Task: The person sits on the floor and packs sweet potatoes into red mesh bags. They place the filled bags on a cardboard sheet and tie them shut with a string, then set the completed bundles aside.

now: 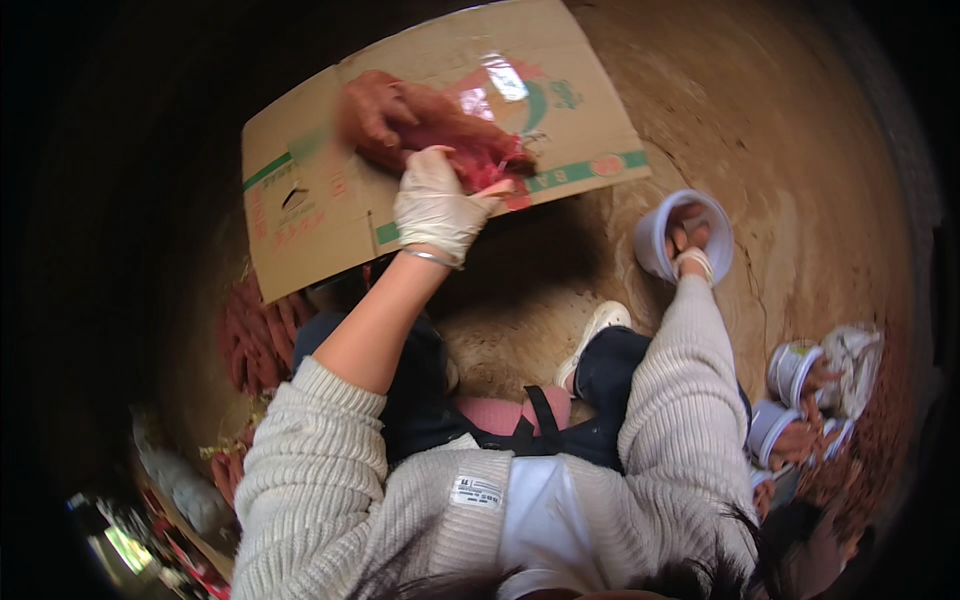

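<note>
My left hand [439,206], in a pale thin glove with a bangle at the wrist, grips the near side of a bundle of reddish-brown tubers [450,124]. Pinkish-red material, possibly mesh, shows along the bundle's near side and right end; its left end is blurred. The bundle lies on a flattened cardboard box [300,232] with green and red print. To the right, my right hand [694,259] is inside a pale plastic bucket [649,240] that holds brown tubers. A glove cuff shows at that wrist, while the fingers cannot be told apart from the tubers.
Reddish tubers [259,337] are heaped at the left. Several buckets, one [791,371] beside a whitish plastic bag [855,367], stand at the lower right with tubers in them. A grey sack-like thing [187,487] lies at the lower left. My feet rest on the brown floor [502,352].
</note>
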Demonstrator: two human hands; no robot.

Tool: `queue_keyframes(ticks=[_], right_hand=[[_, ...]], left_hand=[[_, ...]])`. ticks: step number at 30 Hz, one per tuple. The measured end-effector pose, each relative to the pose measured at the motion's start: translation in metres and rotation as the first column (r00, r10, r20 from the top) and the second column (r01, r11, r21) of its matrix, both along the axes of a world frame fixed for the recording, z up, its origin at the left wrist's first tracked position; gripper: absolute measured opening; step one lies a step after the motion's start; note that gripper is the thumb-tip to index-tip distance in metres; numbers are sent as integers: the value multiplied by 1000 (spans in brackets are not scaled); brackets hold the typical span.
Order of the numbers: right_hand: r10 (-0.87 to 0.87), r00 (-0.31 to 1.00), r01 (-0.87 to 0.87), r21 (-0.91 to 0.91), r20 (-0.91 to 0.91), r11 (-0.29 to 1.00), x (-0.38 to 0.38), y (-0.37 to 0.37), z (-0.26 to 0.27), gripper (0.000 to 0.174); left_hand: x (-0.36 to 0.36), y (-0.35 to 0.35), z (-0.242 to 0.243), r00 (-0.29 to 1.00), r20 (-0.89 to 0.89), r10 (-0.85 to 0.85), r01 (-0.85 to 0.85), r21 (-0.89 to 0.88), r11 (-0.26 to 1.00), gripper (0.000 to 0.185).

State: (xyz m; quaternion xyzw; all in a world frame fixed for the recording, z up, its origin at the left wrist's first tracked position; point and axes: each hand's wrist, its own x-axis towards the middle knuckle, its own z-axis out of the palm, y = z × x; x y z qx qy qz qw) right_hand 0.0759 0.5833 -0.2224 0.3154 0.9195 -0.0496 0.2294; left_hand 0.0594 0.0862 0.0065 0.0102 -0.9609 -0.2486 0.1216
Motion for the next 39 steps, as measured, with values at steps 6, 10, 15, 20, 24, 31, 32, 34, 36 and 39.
queue_keyframes(ticks=[6, 10, 15, 20, 24, 31, 32, 34, 36, 39], right_hand=[[-136, 991, 136, -54, 10, 989, -11, -30, 94, 58], [-222, 949, -18, -743, -224, 669, 5, 7, 171, 50], [-145, 968, -216, -975, -206, -53, -2, -147, 250, 40], [-294, 956, -12, -992, 27, -128, -21, -216, 219, 21], [-218, 973, 51, -991, 77, -123, -27, -243, 217, 20], [-88, 996, -13, -984, 3, -180, -38, -262, 202, 22], [-91, 996, -22, -980, -3, -200, -39, -263, 201, 23], [-104, 994, -44, -971, -19, -235, -40, -262, 199, 25], [-89, 996, 1, -965, 25, -263, -44, -264, 195, 26], [-96, 990, 73, -960, 102, -270, -44, -271, 191, 28]], left_hand=[[4, -13, -47, 998, 61, -33, 1, 460, 888, 16], [-2, 10, -27, 983, 177, -55, -138, 894, 426, 11], [-23, -5, -33, 990, 134, -36, -132, 989, 68, 4], [-18, -20, -22, 992, 93, 83, -111, 962, 249, 3], [-19, -24, -19, 991, 77, 112, -110, 941, 320, 11], [-19, -25, -9, 960, 252, 124, -279, 907, 317, 37], [-20, -24, -18, 982, 149, 115, -186, 859, 478, 53], [-15, -18, -32, 994, 61, 91, -110, 562, 820, 71], [-10, -17, -34, 994, 97, 51, -77, 288, 955, 59], [-26, -23, -49, 970, 228, -85, -59, 560, 826, 32]])
